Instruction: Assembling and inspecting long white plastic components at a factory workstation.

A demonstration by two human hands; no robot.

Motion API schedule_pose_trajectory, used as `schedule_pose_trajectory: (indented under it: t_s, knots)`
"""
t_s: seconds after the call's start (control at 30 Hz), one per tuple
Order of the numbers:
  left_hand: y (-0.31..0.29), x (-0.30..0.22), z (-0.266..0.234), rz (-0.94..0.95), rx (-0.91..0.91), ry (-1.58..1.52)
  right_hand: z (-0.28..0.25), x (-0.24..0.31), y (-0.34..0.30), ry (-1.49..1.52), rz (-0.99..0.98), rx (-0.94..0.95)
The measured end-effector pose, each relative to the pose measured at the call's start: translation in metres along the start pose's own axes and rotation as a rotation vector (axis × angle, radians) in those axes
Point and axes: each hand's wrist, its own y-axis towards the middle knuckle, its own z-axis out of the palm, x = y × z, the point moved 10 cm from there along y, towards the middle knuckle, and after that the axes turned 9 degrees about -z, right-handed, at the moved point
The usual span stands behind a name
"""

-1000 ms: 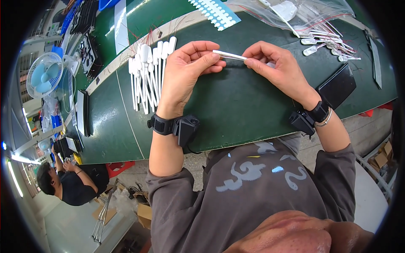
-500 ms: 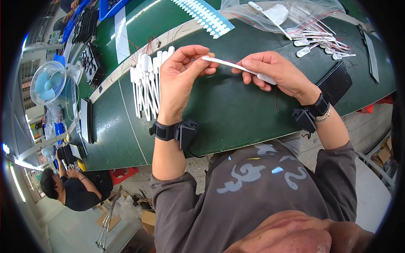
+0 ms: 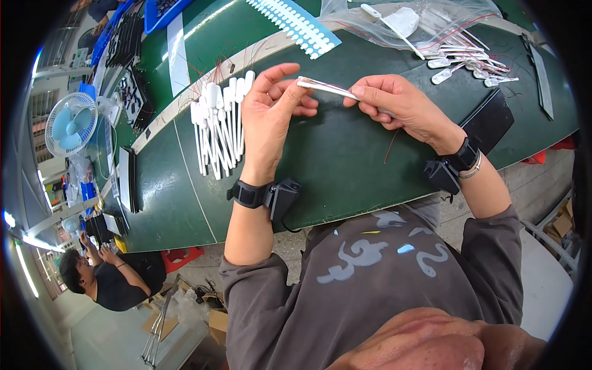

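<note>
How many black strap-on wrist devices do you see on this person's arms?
2: one black wrist device strapped just below the left hand, another black wrist device just below the right hand.

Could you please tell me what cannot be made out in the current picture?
All in the head view:
- White stick: its right end is mostly covered by the right hand.
- Left hand: its thumb hides whether other fingers touch the stick.
- Blue sheet: upper part cut off by the top edge.
- Co-worker: anything handled is too small.
</note>
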Motion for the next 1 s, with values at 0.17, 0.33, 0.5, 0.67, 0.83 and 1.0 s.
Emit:
schedule_pose_trajectory:
  t_s: [0.17,0.33,0.5,0.67,0.83,1.0]
  knots:
    - [0.004,0.016,0.007,-0.133,0.079,-0.101,-0.01,0.008,0.0,-0.02,-0.083,-0.096]
    - [-0.002,0.019,0.024,-0.116,0.073,-0.051,-0.011,0.016,0.001,-0.25,-0.246,-0.123]
    - [-0.003,0.02,0.03,-0.081,0.049,-0.08,-0.008,0.025,-0.001,-0.433,-0.373,-0.154]
    - [-0.003,0.024,0.027,-0.088,0.024,-0.1,-0.006,0.028,-0.003,-0.525,-0.404,-0.166]
    - [-0.004,0.021,0.031,-0.086,0.041,-0.12,-0.009,0.027,-0.003,-0.562,-0.403,-0.192]
    - [-0.005,0.021,0.03,-0.078,0.064,-0.083,-0.009,0.029,-0.003,-0.574,-0.396,-0.196]
